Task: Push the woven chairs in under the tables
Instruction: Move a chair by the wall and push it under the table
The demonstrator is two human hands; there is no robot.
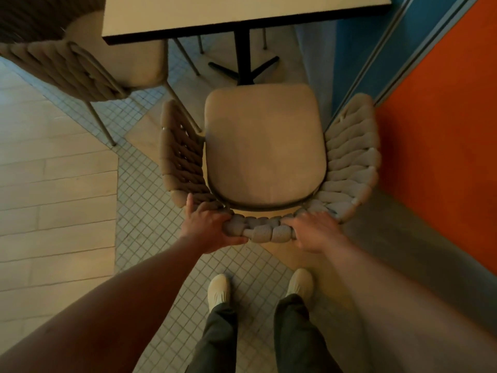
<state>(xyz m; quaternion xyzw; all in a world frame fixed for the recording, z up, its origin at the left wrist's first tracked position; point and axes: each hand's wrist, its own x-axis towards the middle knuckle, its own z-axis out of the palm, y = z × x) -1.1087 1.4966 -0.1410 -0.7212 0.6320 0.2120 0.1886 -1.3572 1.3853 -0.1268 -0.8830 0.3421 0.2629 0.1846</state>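
Observation:
A woven chair [265,146] with a beige seat cushion and a thick braided backrest stands directly in front of me, its seat wholly outside the table's edge. My left hand [208,224] grips the left part of the backrest's top rim. My right hand [314,231] grips the same rim to the right. Beyond the chair stands a pale square table [242,14] with a dark edge on a black pedestal base [243,65]. A second woven chair [80,68] stands at the table's left side, its seat partly under the tabletop.
An orange and blue wall [443,130] with a metal rail runs close along the chair's right side. The floor is small square tiles under me and pale planks on the left. My feet in light shoes [219,289] stand just behind the chair.

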